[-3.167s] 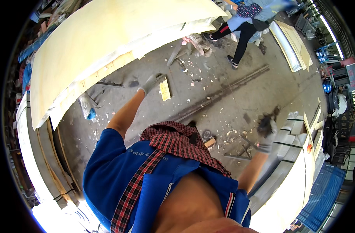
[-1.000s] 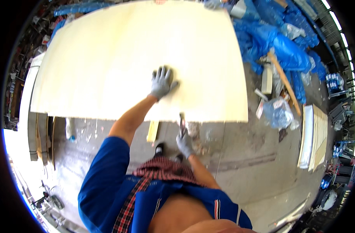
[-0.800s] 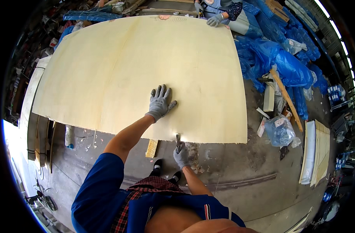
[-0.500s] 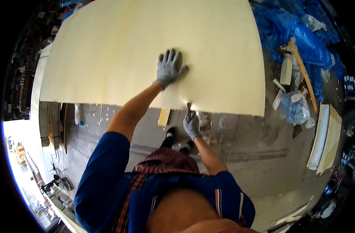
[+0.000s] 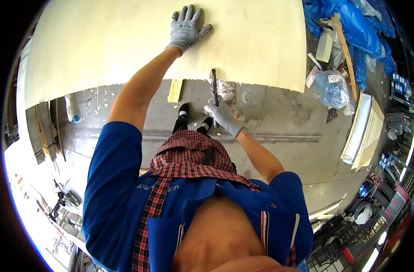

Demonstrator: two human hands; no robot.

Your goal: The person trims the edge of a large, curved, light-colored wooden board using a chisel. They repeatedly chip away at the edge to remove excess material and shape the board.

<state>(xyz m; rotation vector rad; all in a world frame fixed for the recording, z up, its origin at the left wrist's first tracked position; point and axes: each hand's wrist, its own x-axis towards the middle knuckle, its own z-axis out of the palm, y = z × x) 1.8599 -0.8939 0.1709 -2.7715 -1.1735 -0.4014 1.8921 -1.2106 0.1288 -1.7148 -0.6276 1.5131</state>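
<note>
A large pale wooden sheet (image 5: 125, 41), thin with a ragged near edge, spreads across the top of the head view. My left hand (image 5: 187, 31), in a grey glove, lies flat on it with fingers spread. At the sheet's near edge, my gloved right hand (image 5: 223, 117) is closed around a slim dark hand tool (image 5: 214, 86) with a metallic part. The tool points away from me, its far end overlapping the edge; its exact kind is unclear.
Below the sheet's edge, a yellowish wood piece (image 5: 174, 90) and a plastic-wrapped bundle (image 5: 227, 93) show. Blue plastic sheeting (image 5: 361, 34), a clear bag (image 5: 331, 88) and a long wooden strip (image 5: 344, 54) lie at the right. Flat boards (image 5: 369, 131) lie nearer.
The view has tilted, so the sheet and hands sit higher in the picture. My left hand stays flat on the sheet; my right hand keeps the tool at the near edge.
</note>
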